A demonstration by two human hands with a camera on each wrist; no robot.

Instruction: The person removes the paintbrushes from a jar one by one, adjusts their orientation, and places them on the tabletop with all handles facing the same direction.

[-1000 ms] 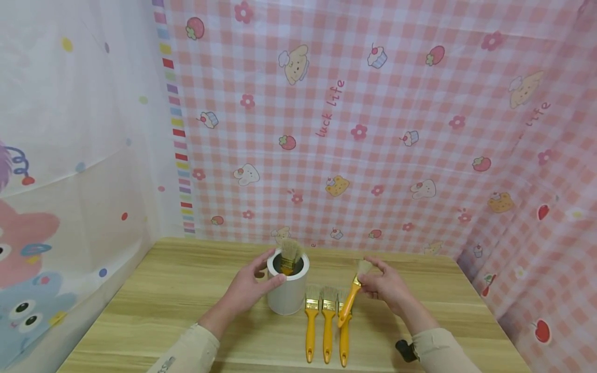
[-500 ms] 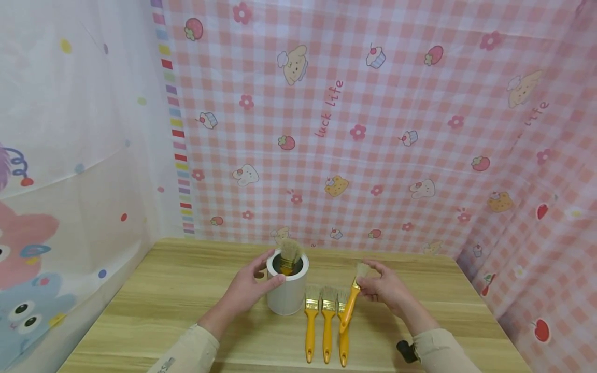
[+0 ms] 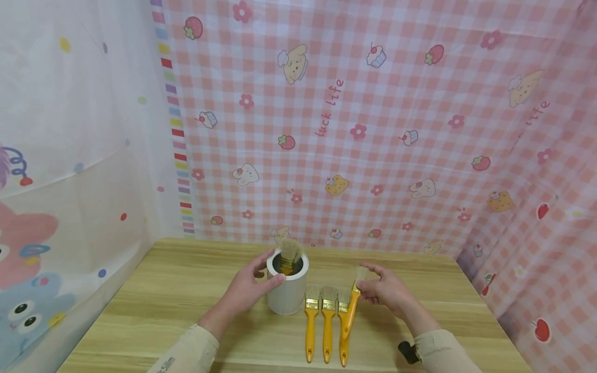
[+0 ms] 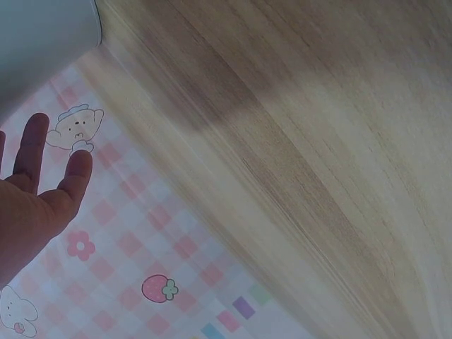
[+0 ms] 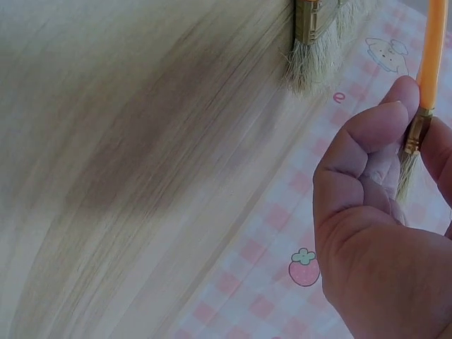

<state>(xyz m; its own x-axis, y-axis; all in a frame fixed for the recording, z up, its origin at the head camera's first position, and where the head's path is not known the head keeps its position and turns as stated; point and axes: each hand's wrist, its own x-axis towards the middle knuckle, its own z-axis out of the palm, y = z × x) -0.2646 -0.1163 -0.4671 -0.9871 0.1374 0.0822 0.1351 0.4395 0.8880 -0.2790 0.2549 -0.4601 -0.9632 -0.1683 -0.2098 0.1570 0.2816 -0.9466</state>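
My left hand (image 3: pixel 249 287) grips the side of a white cylindrical cup (image 3: pixel 287 290) on the wooden table (image 3: pixel 177 305); one brush (image 3: pixel 289 255) stands in it, bristles up. My right hand (image 3: pixel 380 287) pinches a yellow-handled paintbrush (image 3: pixel 351 311) near its metal ferrule (image 5: pixel 417 131), bristles pointing away and the handle slanting down toward me. Three more yellow brushes (image 3: pixel 328 324) lie side by side just right of the cup, under the held one. In the left wrist view my left hand's fingers (image 4: pixel 42 169) sit beside the cup wall (image 4: pixel 42 42).
Pink checked cloth (image 3: pixel 373 129) hangs behind and to the right of the table; a pale printed sheet (image 3: pixel 70 155) hangs on the left. A small black object (image 3: pixel 407 352) lies by my right sleeve.
My right hand has lowered a little and turned the held brush, so its handle points more toward me. The left hand and the cup have stayed put.
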